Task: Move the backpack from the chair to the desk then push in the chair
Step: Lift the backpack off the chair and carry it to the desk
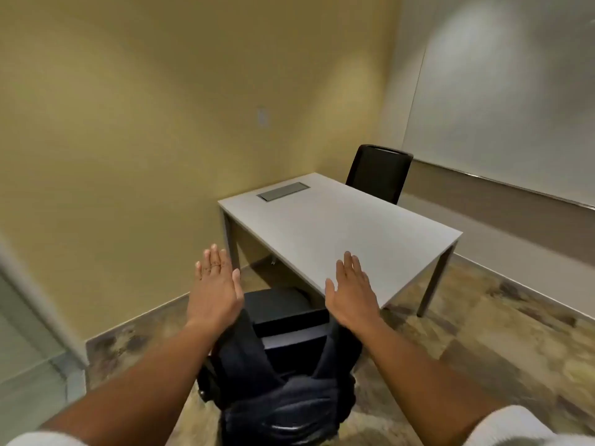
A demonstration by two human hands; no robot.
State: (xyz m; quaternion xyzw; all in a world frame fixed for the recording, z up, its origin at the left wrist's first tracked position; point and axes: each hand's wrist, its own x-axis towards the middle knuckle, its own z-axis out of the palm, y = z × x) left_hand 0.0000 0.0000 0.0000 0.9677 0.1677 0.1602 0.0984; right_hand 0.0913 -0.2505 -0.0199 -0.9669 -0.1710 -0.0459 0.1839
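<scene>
A dark navy backpack (283,384) lies on the black chair (280,305) just below me, its straps running over the seat. The chair stands pulled out from the near corner of the light grey desk (347,226). My left hand (214,289) hovers above the chair's left side, palm down, fingers spread, holding nothing. My right hand (352,292) hangs over the desk's near edge, also flat and spread, with nothing in it. Neither hand touches the backpack.
A second black chair (378,173) is tucked in at the desk's far side. A grey cable hatch (283,191) is set into the desktop. Yellow walls close in on the left and behind; a whiteboard (515,101) covers the right wall. Carpet surrounds the desk.
</scene>
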